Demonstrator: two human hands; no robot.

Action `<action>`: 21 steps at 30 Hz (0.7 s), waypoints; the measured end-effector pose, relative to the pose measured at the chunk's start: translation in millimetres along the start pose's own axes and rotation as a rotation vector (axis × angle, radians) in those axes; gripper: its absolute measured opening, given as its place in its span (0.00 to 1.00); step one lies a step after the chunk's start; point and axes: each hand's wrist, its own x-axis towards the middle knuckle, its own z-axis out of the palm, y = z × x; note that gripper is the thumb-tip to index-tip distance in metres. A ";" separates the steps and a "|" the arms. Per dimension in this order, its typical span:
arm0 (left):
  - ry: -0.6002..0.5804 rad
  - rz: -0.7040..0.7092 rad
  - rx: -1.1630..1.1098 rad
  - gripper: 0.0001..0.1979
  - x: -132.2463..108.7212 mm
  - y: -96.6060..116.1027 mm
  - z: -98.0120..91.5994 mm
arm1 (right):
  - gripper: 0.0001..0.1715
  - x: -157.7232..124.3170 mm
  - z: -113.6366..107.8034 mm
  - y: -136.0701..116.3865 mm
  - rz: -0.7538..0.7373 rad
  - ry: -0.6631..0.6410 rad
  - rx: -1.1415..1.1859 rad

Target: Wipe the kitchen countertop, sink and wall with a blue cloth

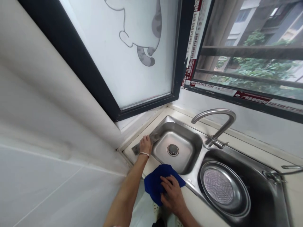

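My left hand, with a thin bracelet at the wrist, rests on the far left rim of a steel double sink, fingers curled on a grey cloth lying along that rim. My right hand lies flat with fingers spread on a blue cloth draped over the sink's near edge. The small left basin has a round drain. The larger right basin holds a round steel strainer bowl.
A curved steel tap stands behind the divider between the basins. A second fitting sits at the right counter edge. A frosted window with a cat sticker swings inward above the left basin. White tiled wall to the left.
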 end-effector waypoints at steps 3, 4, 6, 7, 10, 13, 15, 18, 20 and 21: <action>0.043 0.079 -0.088 0.30 -12.7 21.0 -12.3 | 0.30 -1.0 -2.5 0.1 0.001 -0.024 -0.013; 0.080 0.118 -0.146 0.31 -21.0 27.7 -18.4 | 0.29 -0.8 -4.0 -0.3 0.003 -0.038 -0.023; 0.203 0.253 -0.325 0.33 -46.3 37.8 -33.4 | 0.27 0.0 -7.2 -1.4 0.003 -0.076 -0.045; 0.261 0.335 -0.407 0.33 -63.2 40.6 -42.2 | 0.26 0.3 -8.3 -1.8 0.004 -0.096 -0.055; 0.295 0.495 -0.522 0.34 -125.2 37.7 -68.9 | 0.29 -0.3 -8.1 -1.6 0.009 -0.145 -0.085; 0.247 0.462 -0.546 0.35 -190.3 19.3 -83.4 | 0.30 -0.2 -4.2 0.1 -0.019 -0.151 -0.113; 0.216 0.359 -0.547 0.35 -229.7 1.3 -80.4 | 0.30 4.8 -1.5 1.1 -0.042 -0.153 -0.117; 0.195 0.176 -0.529 0.37 -282.4 -29.1 -61.8 | 0.26 24.1 3.0 2.9 -0.038 -0.166 -0.089; 0.199 0.035 -0.517 0.40 -313.7 -49.0 -49.8 | 0.23 43.6 8.5 5.0 -0.033 -0.187 -0.050; 0.204 -0.024 -0.496 0.43 -327.8 -58.1 -46.4 | 0.22 54.3 12.5 6.3 -0.032 -0.203 -0.029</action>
